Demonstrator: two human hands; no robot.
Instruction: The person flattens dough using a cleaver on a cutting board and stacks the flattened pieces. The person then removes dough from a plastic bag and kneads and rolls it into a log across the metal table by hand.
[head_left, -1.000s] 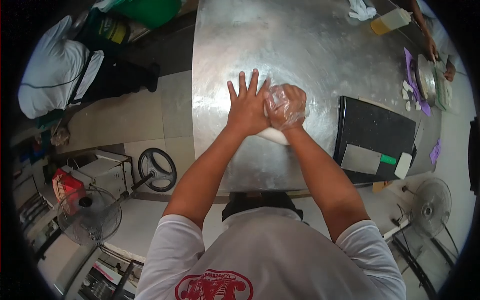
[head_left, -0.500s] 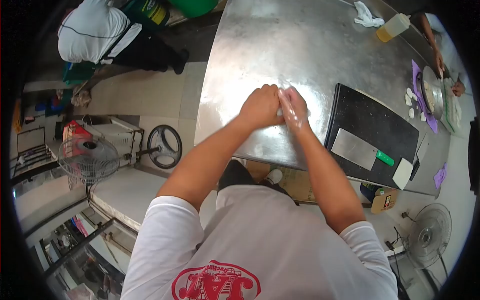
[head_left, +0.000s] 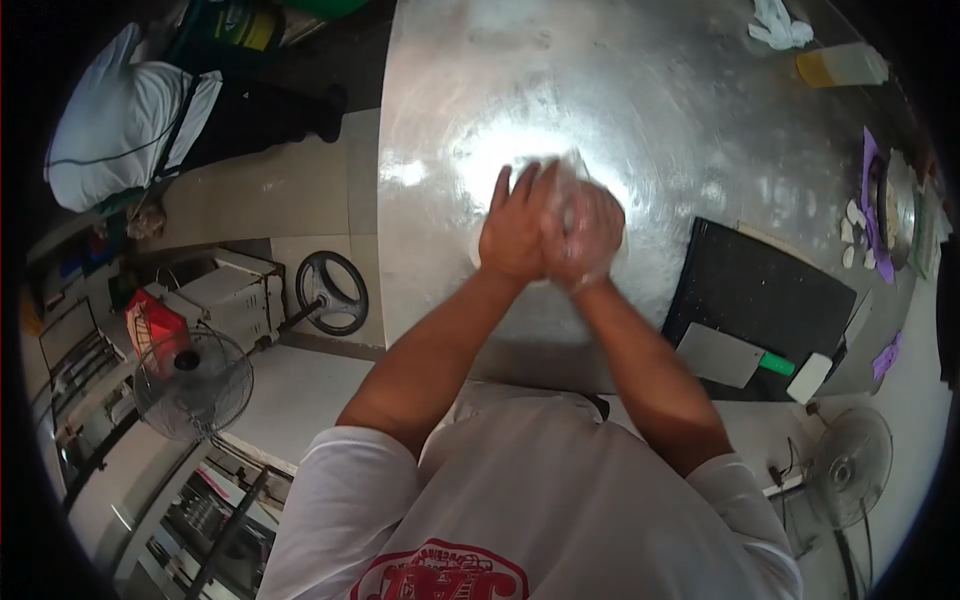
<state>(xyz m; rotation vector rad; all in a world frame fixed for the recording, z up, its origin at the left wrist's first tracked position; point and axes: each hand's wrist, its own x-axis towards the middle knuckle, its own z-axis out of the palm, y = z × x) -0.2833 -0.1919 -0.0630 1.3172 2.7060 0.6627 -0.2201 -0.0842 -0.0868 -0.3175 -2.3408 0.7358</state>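
Observation:
My left hand [head_left: 513, 238] presses down on a white piece of dough [head_left: 475, 250] on the steel table, its fingers stretched and partly apart. Only thin edges of the dough show beside and below my hands. Against its right side, my right hand [head_left: 584, 238] wears a clear plastic glove, with its fingers curled together over the dough. The two hands touch at the thumbs.
On the steel table [head_left: 640, 110] lie a black board [head_left: 765, 285], a green-handled scraper [head_left: 718, 355], a white block [head_left: 809, 378], a bottle of yellow liquid [head_left: 842, 66] and a white cloth [head_left: 780, 27]. A person [head_left: 125, 125] is at the left.
Half a second ago my left fingers were curled against my right hand; now they are stretched out over the dough. The whole view has shifted, and the other person's hands at the right are out of sight.

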